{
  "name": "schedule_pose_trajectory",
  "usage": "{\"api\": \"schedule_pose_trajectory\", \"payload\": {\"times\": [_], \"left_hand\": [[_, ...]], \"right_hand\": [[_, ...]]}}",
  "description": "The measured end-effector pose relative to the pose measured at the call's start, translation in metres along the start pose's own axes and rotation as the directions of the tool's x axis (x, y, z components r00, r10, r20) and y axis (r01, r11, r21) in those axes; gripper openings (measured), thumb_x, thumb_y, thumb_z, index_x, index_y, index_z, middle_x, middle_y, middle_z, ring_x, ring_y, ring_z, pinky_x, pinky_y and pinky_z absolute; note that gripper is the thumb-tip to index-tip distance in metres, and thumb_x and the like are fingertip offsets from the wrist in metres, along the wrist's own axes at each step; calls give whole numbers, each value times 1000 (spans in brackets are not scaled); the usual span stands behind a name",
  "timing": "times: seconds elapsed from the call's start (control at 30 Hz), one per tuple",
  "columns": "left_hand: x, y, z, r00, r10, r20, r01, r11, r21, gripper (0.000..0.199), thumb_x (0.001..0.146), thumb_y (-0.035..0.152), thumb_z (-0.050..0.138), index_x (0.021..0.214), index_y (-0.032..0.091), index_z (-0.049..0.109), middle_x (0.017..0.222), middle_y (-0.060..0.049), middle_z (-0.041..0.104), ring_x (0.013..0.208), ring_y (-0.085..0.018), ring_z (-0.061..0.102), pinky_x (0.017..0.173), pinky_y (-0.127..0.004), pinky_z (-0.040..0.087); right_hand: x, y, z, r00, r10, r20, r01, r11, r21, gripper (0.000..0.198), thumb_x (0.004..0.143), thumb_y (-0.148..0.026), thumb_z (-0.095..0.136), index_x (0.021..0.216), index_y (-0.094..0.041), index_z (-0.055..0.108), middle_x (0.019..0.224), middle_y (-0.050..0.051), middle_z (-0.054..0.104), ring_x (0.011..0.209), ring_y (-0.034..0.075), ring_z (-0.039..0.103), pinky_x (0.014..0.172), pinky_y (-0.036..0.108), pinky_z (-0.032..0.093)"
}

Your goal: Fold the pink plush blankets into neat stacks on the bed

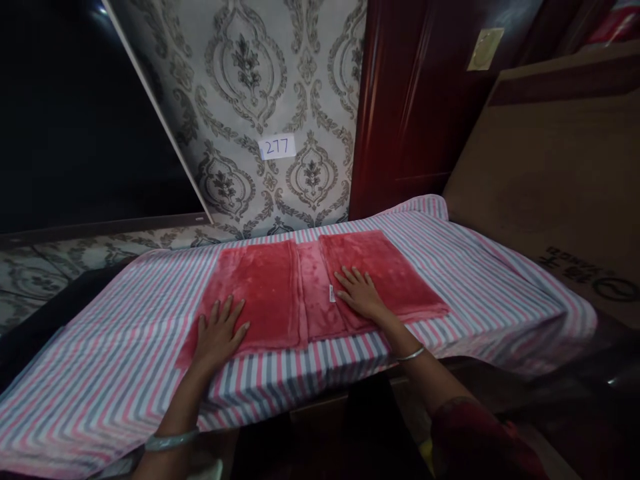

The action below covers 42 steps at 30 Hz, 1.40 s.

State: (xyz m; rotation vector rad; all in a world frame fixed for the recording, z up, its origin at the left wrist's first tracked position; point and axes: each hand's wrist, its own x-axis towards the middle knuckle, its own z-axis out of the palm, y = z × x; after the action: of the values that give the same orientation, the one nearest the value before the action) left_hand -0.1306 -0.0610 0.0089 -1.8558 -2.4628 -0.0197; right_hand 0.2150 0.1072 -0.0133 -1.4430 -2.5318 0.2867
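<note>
A red plush blanket [267,287] lies on the striped cloth, with its left and right sides folded in toward a paler pink strip down the middle. On its left folded part, near the front left corner, my left hand [219,333] rests flat with the fingers spread. My right hand [361,292] lies open on the inner edge of the right folded part. Just left of its fingertips a small white tag [332,293] sticks out at the fold. Neither hand grips the fabric.
Under the blanket, a pink, grey and white striped cloth [135,333] covers the table and hangs over its front edge. A large cardboard box [560,173] stands at the right. A dark screen [85,120] is at the left, and a paper marked 277 [277,146] is on the patterned wall.
</note>
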Motion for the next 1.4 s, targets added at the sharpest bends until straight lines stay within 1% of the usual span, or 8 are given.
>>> {"api": "schedule_pose_trajectory", "payload": {"times": [0.17, 0.33, 0.5, 0.7, 0.97, 1.1, 1.27, 1.4], "left_hand": [[4, 7, -1, 997, -29, -75, 25, 998, -54, 57, 100, 39, 40, 155, 22, 44, 167, -12, 28, 154, -38, 25, 118, -66, 27], [8, 68, -4, 962, 213, -174, -245, 950, -193, 54, 100, 37, 44, 149, 15, 51, 160, -17, 42, 151, -32, 34, 123, -56, 28], [25, 167, -21, 822, 544, -171, -569, 766, -299, 55, 100, 37, 46, 153, 19, 45, 162, -15, 40, 153, -29, 31, 124, -56, 25], [56, 234, -29, 833, 549, -65, -543, 789, -287, 69, 99, 47, 49, 157, 14, 35, 167, -20, 26, 157, -33, 19, 125, -61, 17], [52, 236, 11, 852, 522, -37, -512, 818, -262, 74, 96, 58, 49, 158, 19, 36, 170, -19, 17, 158, -35, 11, 124, -65, 8], [52, 235, 13, 848, 528, -46, -515, 801, -304, 76, 95, 58, 52, 158, 20, 35, 169, -19, 20, 158, -35, 11, 124, -65, 6], [55, 233, 17, 849, 521, -94, -511, 762, -398, 77, 92, 57, 56, 156, 20, 39, 169, -20, 19, 158, -36, 12, 124, -66, 7], [56, 232, 15, 857, 508, -84, -486, 743, -460, 75, 90, 56, 58, 154, 20, 42, 169, -19, 21, 158, -35, 13, 124, -65, 6]], "right_hand": [[-13, 50, -6, 971, -141, -193, 192, 940, 283, 51, 96, -37, 50, 143, -20, 59, 151, 12, 53, 142, 29, 45, 120, 50, 33], [-46, 122, -22, 846, 282, -453, -150, 940, 305, 52, 90, -31, 54, 136, -10, 63, 137, 18, 63, 128, 31, 58, 113, 46, 42], [-70, 160, -39, 752, 595, -283, -516, 799, 309, 59, 92, -30, 55, 145, -6, 54, 114, 18, 73, 106, 31, 69, 94, 40, 52], [-63, 178, -46, 778, 611, -144, -487, 731, 478, 59, 88, -35, 65, 142, -11, 59, 95, 10, 76, 92, 25, 72, 85, 33, 56], [-43, 179, -50, 824, 500, 267, -370, 119, 921, 48, 84, -34, 72, 128, -18, 65, 99, 9, 77, 91, 24, 75, 87, 36, 61], [-40, 170, -52, 855, 366, 368, -382, -37, 924, 33, 87, -42, 62, 105, -16, 71, 95, 14, 77, 94, 27, 74, 90, 41, 61], [-37, 162, -57, 908, 349, 232, -310, 186, 932, 44, 81, -58, 55, 94, -19, 73, 89, 14, 75, 95, 32, 73, 87, 45, 61], [-38, 138, -68, 917, 390, -87, -105, 445, 889, 52, 86, -63, 46, 100, -23, 75, 86, 12, 74, 100, 32, 71, 94, 46, 57]]}}
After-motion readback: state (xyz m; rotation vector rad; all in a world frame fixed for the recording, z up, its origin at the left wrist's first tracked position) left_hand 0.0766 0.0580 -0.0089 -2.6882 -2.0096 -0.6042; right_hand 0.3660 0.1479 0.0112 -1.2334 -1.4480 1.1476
